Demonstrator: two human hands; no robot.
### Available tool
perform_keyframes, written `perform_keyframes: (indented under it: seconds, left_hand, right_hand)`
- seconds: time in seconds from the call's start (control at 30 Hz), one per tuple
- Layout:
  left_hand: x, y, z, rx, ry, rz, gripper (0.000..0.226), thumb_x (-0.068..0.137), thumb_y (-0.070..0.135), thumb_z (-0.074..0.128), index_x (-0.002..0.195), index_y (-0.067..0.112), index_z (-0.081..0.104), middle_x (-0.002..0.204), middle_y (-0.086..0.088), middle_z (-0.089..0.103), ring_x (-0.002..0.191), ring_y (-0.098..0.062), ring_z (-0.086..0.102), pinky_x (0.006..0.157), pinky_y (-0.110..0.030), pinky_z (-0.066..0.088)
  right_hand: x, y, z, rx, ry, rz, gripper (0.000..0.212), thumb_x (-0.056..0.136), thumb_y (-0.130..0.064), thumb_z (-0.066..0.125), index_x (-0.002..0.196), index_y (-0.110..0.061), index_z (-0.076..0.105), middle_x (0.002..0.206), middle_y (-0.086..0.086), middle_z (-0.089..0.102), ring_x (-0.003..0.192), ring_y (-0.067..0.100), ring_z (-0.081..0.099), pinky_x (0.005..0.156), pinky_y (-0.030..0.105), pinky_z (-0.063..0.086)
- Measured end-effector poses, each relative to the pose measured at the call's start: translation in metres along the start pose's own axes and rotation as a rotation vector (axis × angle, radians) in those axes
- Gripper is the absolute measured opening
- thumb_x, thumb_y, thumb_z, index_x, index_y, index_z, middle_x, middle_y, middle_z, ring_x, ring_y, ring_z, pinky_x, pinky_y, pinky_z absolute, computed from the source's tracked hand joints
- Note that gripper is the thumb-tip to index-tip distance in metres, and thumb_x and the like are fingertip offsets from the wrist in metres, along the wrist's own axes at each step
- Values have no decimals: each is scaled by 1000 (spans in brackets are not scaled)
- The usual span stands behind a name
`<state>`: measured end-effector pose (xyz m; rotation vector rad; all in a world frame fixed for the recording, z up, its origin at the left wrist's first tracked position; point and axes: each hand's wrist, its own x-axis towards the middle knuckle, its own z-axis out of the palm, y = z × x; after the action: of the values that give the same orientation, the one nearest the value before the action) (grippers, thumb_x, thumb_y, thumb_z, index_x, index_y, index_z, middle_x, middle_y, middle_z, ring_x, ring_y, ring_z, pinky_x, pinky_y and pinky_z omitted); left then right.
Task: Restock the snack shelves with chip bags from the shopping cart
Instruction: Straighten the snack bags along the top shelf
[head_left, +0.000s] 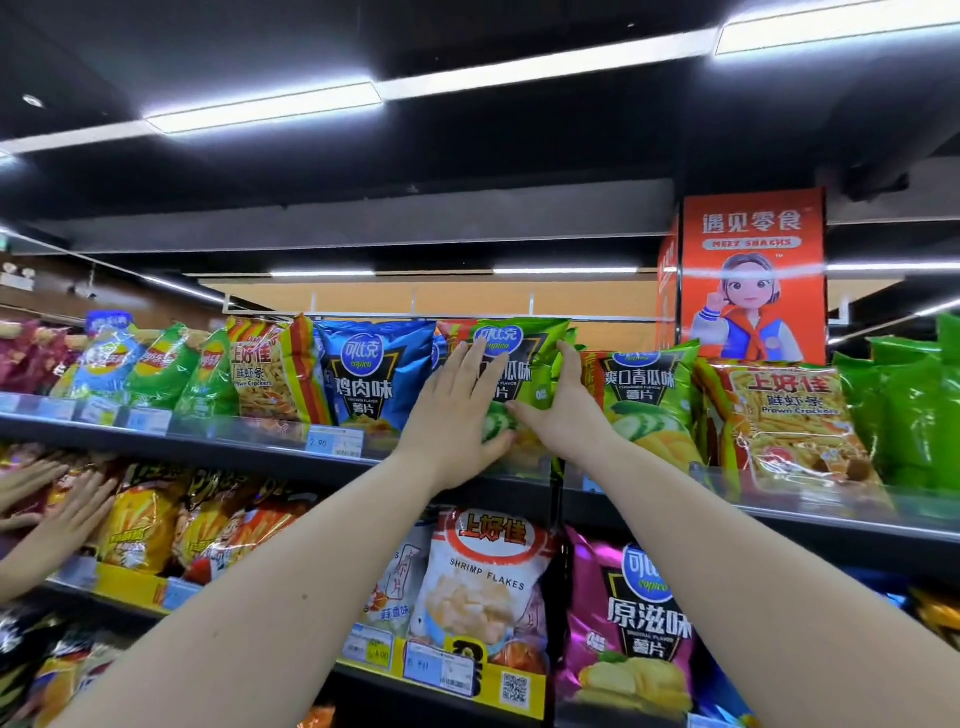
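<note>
Snack aisle, top shelf (218, 449).
Green bag (522, 358), right of blue bag (371, 374), was pressed by left hand (457, 410) and right hand (569, 410), fingers straight.

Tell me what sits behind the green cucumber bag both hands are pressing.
Behind the green cucumber bag, a red bag top peeks out at its left and another green bag's edge at its right. The bag, left hand and right hand cover anything deeper.

The pressed green bag (540, 374) reads "copico"; up right, an orange sign (753, 234) says "MEET SNACKS"; below, a white bag (488, 571), "SHRIMP FLAKES".
</note>
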<state>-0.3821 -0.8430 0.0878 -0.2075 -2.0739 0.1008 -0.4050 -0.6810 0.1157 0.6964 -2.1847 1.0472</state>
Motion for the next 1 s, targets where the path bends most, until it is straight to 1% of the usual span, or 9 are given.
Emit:
perform_keyframes:
  seconds: [0.07,0.17,0.27,0.37,0.5,0.57,0.67,0.87,1.0]
  left_hand:
    - [-1,1,0,-6,-30,0,86,93,60,43,156,27,-6,163,-2,-15,150,-23,-12,122,-45,10]
    - [0,4,-1,-1,33,-2,81,92,64,40,156,24,10,163,-8,3,150,-28,3,120,-49,13]
    - [12,15,-6,72,208,44,71,87,62,44,144,21,35,149,-13,35,139,-34,29,112,-54,27]
    - [25,38,-7,114,290,175,60,79,48,65,129,20,50,133,-10,51,128,-33,40,104,-54,37]
    - [39,78,3,31,222,368,38,80,32,61,114,17,66,119,-10,63,116,-36,55,92,-49,46]
    - [45,97,9,-95,77,379,46,87,36,46,121,13,66,125,-16,62,116,-36,57,91,-49,49]
    - [47,114,23,-104,-107,230,57,99,47,38,150,21,36,155,-11,35,140,-28,35,112,-45,31]
    - [52,133,27,-107,93,213,56,92,49,37,140,22,49,140,-6,49,127,-29,44,100,-45,34]
    - [68,175,16,-104,25,265,55,94,49,45,146,29,38,151,0,36,139,-23,29,109,-46,24]
  right_hand:
    - [-8,1,-1,-28,-16,-40,95,87,-33,69,151,-24,-1,124,14,60,77,18,62,60,24,47]
    - [-19,9,-13,-28,-7,-136,86,86,-31,72,150,-26,15,143,4,45,123,22,50,99,37,45]
    - [-27,24,-40,-96,95,-200,65,87,-25,69,142,-28,34,133,-3,48,125,17,44,101,32,39]
    - [-31,44,-70,-226,212,-125,54,89,-18,64,138,-25,42,138,0,46,132,20,34,107,35,32]
    - [-33,66,-95,-332,238,44,58,86,-26,66,138,-22,43,136,9,44,127,30,38,102,40,34]
    - [-34,72,-99,-316,155,94,61,87,-30,65,142,-23,39,134,13,43,121,30,45,92,35,37]
    - [-37,74,-102,-292,102,87,63,89,-30,66,144,-25,36,134,11,43,104,21,47,83,29,35]
    - [-46,85,-134,-403,214,-9,55,87,-25,68,138,-23,46,134,4,46,124,25,44,98,35,38]
    - [-50,103,-178,-605,355,181,62,83,-34,72,138,-20,45,137,10,47,126,33,40,104,43,36]
